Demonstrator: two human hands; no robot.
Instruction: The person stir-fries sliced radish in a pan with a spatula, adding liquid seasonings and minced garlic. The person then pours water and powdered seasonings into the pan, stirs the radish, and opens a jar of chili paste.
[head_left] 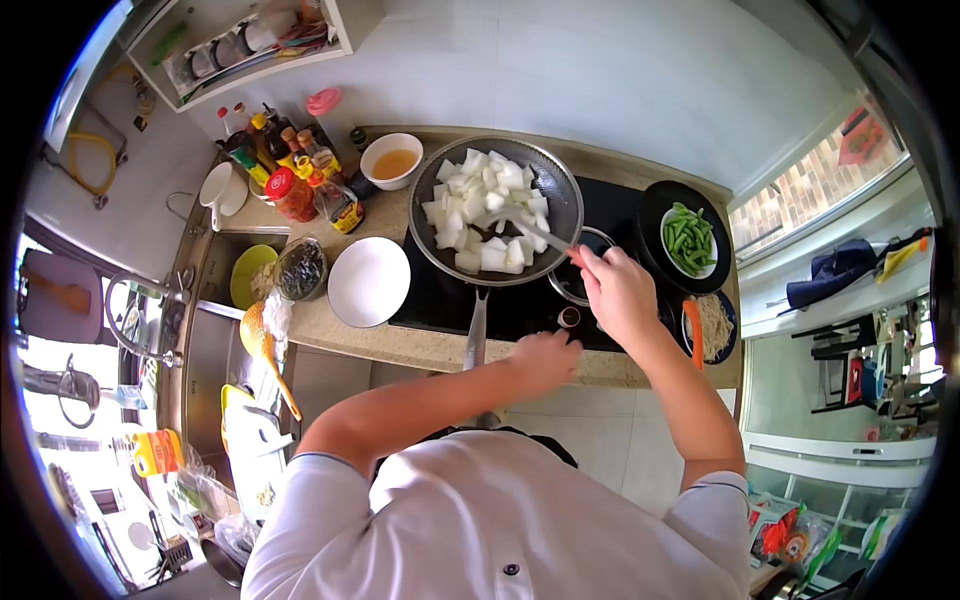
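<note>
A wide frying pan (568,190) full of pale white vegetable chunks (480,205) rests on the black cooktop (428,285). Its long metal handle (476,335) points toward me. My right hand (618,290) is closed around the handle of a spatula (545,236), whose far end lies among the chunks. Down at the cooktop's front edge, my left hand (545,360) is blurred, right of the pan handle and close to a round knob (569,317). Its fingers are too smeared to read, and I cannot tell whether they touch the knob.
Green beans (688,240) sit in a bowl inside a black pan (655,205) at right, near a plate of pale shreds (712,328). Left of the frying pan stand a white bowl (369,282), a bowl of amber liquid (392,162) and several sauce bottles (335,200). A sink (212,285) lies farther left.
</note>
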